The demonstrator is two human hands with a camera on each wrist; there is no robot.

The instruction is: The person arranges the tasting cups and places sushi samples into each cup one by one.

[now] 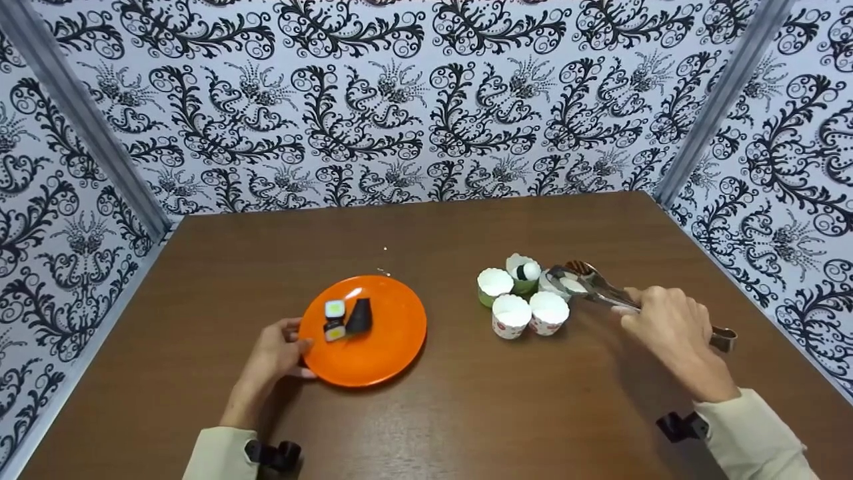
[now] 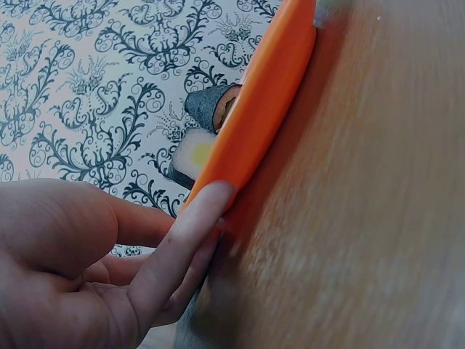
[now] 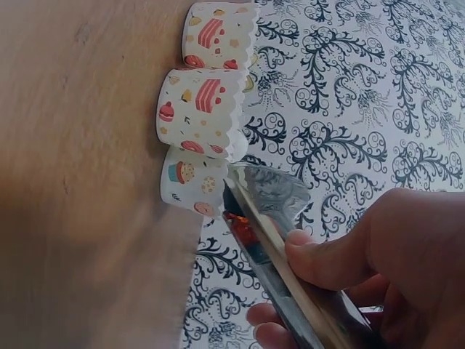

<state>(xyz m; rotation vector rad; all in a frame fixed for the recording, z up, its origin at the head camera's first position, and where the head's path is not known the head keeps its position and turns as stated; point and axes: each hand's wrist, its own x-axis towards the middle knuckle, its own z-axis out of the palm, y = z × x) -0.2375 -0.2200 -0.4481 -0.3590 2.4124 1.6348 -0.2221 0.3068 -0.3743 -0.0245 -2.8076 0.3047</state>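
My left hand (image 1: 274,350) grips the left rim of an orange plate (image 1: 393,340), thumb on top and fingers beneath. On the plate lie two small sushi roll pieces (image 1: 334,309) with yellow-green centres, beside a dark cone-shaped hand roll (image 1: 360,316). My right hand (image 1: 670,327) holds metal tongs (image 1: 606,292), one head slotted. Their heads reach over the rightmost paper cup (image 3: 190,182), which they partly hide. I cannot tell whether the tongs pinch anything. A white sushi piece with a dark band (image 1: 528,271) sits in the rear green cup (image 1: 524,288).
Left of the rear cup stands another green paper cup (image 1: 495,287). Two patterned paper cups, one at the front left (image 1: 511,317) and one at the front right (image 1: 549,313), stand close against the others. Small white crumbs (image 1: 384,272) lie behind the plate. Patterned walls (image 1: 400,133) enclose the brown table (image 1: 466,413).
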